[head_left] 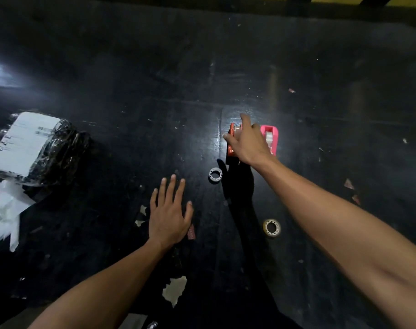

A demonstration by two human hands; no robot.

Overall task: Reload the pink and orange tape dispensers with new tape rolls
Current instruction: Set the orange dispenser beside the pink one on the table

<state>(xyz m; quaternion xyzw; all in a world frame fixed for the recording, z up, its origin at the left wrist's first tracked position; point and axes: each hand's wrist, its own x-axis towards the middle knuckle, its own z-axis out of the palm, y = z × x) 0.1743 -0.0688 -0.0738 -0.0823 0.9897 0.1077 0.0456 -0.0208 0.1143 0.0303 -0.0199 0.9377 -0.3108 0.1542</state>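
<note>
The orange tape dispenser (231,141) stands on the black table, a clear roll showing at its top. My right hand (248,142) lies over it, thumb on its left side and fingers across the top. Just to the right stands the pink tape dispenser (271,136) with a clear roll in it. A white empty core (215,175) lies in front of the orange dispenser. A second ring, a thin yellowish tape roll (271,227), lies nearer to me under my right forearm. My left hand (170,214) rests flat on the table, fingers spread, holding nothing.
A parcel in black plastic with a white label (34,146) lies at the left, with torn white plastic (3,214) in front of it. Paper scraps (175,289) and small bits of tape dot the black table (131,91). A yellow and black edge runs along the far side.
</note>
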